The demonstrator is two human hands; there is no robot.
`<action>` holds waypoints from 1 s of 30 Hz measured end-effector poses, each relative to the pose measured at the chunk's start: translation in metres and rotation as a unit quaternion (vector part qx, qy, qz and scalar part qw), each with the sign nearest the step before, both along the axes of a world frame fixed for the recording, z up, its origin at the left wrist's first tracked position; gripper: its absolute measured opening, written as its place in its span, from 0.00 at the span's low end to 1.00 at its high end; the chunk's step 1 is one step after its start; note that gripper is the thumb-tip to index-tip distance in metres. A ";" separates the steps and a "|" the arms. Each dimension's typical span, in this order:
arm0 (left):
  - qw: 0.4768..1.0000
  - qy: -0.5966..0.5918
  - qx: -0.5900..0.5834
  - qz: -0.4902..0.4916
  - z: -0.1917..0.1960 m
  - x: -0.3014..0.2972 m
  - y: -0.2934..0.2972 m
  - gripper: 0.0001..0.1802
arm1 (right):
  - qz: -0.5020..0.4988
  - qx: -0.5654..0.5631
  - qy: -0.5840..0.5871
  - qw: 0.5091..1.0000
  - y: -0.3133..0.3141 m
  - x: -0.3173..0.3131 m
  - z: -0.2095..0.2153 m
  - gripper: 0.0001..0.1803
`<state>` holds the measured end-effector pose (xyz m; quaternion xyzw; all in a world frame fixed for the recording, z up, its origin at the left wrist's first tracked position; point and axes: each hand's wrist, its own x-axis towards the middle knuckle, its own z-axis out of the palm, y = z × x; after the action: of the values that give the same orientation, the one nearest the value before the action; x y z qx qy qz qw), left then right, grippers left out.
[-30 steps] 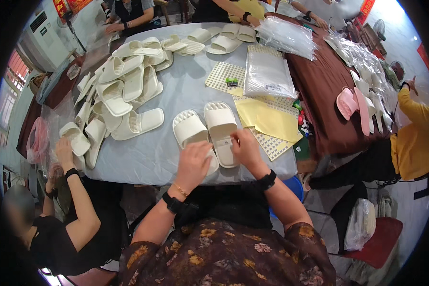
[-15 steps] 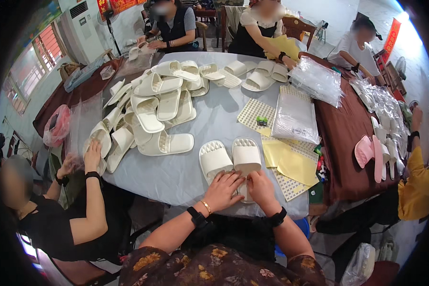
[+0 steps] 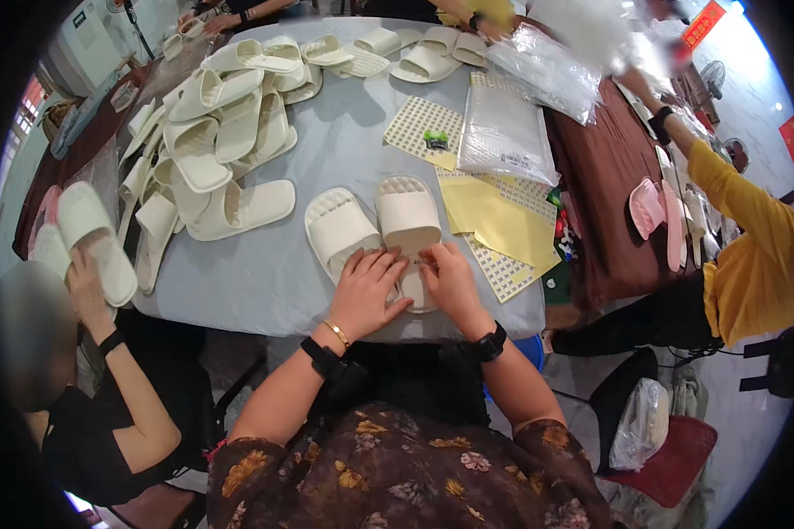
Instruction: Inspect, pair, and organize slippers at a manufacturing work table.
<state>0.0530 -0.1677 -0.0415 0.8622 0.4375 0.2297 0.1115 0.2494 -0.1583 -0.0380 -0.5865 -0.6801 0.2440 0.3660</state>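
Far to the left of your left grip, a co-worker's hand (image 3: 84,280) rested on one of a pair of white slippers (image 3: 97,231) held up at the edge. Between them and you, up and to the left of your left grip, a heap of white slippers (image 3: 229,132) lay overlapping on the grey-covered tabletop (image 3: 238,295). Just ahead of your left grip sat the left slipper (image 3: 337,216), its toe pointing away from you. Your left grip (image 3: 368,286) was open, palm down over that slipper's heel end, with its fingers reaching across toward the right slipper (image 3: 409,212). That one lay between your two grips, sole down, its strap just beyond your fingertips. Your right grip (image 3: 453,280) was curled over the insole (I cannot tell whether it was closed on anything, since the tips were hidden). Ahead and to the right of it lay yellow sheets (image 3: 503,225) and a patterned sheet (image 3: 415,130) bearing a small green-and-black object (image 3: 436,139). Beyond those lay a bubble-wrap pouch (image 3: 507,132). Well to the right of your right grip, a pink slipper (image 3: 647,209) lay on a brown cloth (image 3: 582,238), with a yellow sleeve (image 3: 737,189) farther right.
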 end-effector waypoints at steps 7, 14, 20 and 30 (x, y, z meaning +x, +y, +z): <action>0.999 -0.042 0.008 -0.018 0.001 -0.002 -0.002 0.33 | -0.004 0.007 -0.058 0.998 0.002 -0.003 0.002 0.04; 0.999 -0.050 0.015 -0.012 0.001 -0.001 -0.003 0.32 | 0.005 0.013 -0.095 0.995 0.006 -0.004 0.006 0.03; 0.998 -0.057 0.021 -0.009 0.001 -0.001 -0.004 0.32 | 0.030 -0.002 -0.203 0.979 0.011 -0.010 0.007 0.03; 0.999 -0.037 0.023 -0.003 -0.001 -0.001 -0.004 0.33 | 0.048 -0.080 -0.017 0.995 0.009 0.016 0.010 0.06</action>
<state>0.0517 -0.1715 -0.0428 0.8569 0.4249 0.2709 0.1089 0.2649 -0.1488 -0.0275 -0.5850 -0.6917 0.3049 0.2939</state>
